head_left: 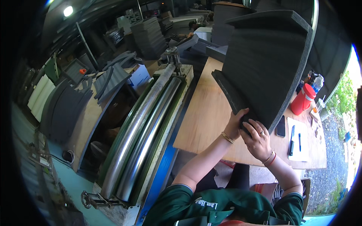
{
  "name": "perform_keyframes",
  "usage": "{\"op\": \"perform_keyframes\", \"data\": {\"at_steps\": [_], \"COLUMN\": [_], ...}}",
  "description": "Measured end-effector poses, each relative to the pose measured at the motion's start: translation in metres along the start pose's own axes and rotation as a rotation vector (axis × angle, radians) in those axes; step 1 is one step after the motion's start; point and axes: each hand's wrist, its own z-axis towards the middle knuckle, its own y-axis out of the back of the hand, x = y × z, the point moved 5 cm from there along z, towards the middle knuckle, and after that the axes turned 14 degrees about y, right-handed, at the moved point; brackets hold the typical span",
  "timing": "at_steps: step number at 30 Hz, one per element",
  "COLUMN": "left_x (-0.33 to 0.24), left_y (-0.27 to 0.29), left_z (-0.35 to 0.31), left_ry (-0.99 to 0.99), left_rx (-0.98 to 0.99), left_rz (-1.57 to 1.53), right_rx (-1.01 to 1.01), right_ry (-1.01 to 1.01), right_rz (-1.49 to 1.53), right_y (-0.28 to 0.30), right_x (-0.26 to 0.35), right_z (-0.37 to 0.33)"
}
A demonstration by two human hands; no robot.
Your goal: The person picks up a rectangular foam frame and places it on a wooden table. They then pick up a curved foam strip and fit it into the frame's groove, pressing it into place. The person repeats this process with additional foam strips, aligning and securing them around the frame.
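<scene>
A large dark grey panel (264, 64), which looks like foam sheet, stands tilted up over the wooden table. Its far top edge and its left side carry raised, bent flaps. My left hand (236, 122) is closed on the panel's near lower corner, thumb pressed against the dark material. Right beside it, my right hand (257, 138) wraps its fingers over the same near corner. Both hands nearly touch. The panel hides part of the table behind it.
To the left lies a machine with two long metal rollers (151, 135). On the wooden table (201, 120), right of my hands, are a phone (281, 126), white paper (302, 147), a knife (292, 141), a pen (300, 142) and a red flask (302, 99). Grey sheets (149, 41) are stacked behind.
</scene>
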Motion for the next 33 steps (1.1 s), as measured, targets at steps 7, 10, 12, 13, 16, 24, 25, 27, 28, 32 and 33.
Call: {"op": "perform_keyframes", "data": {"at_steps": [7, 10, 12, 13, 16, 24, 25, 27, 28, 32, 33], "left_x": [-0.04, -0.071, -0.084, -0.089, -0.096, -0.086, -0.084, -0.077, -0.076, -0.075, -0.076], "left_y": [0.055, 0.08, 0.092, 0.101, 0.117, 0.142, 0.146, 0.153, 0.158, 0.167, 0.167], "left_z": [-0.046, -0.079, -0.101, -0.11, -0.134, -0.167, -0.168, -0.162, -0.16, -0.15, -0.148], "left_ry": [-0.016, 0.046, 0.043, 0.041, -0.001, 0.111, 0.122, 0.132, 0.171, 0.185, 0.173], "left_rx": [-0.277, -0.328, -0.335, -0.424, -0.516, -0.665, -0.723, -0.791, -0.839, -0.703, -0.697], "left_rz": [0.248, 0.442, 0.525, 0.563, 0.765, 1.14, 1.236, 1.353, 1.389, 1.303, 1.316], "right_rx": [-0.127, -0.411, -0.563, -0.677, -0.5, -0.084, -0.017, 0.179, 0.233, 0.126, 0.09], "right_ry": [-0.152, -0.509, -0.647, -0.8, -1.113, -1.513, -1.579, -1.484, -1.406, -1.437, -1.418], "right_rz": [0.085, -0.245, -0.153, 0.075, 0.575, 1.295, 1.237, 1.135, 1.003, 0.955, 0.938], "right_y": [0.091, 0.168, 0.193, 0.194, 0.147, 0.019, 0.009, -0.012, -0.025, -0.033, -0.032], "right_x": [0.022, -0.009, -0.04, -0.054, -0.07, 0.007, 0.016, 0.028, 0.031, 0.033, 0.031], "right_z": [-0.04, -0.098, -0.135, -0.157, -0.205, -0.268, -0.271, -0.266, -0.259, -0.256, -0.254]}}
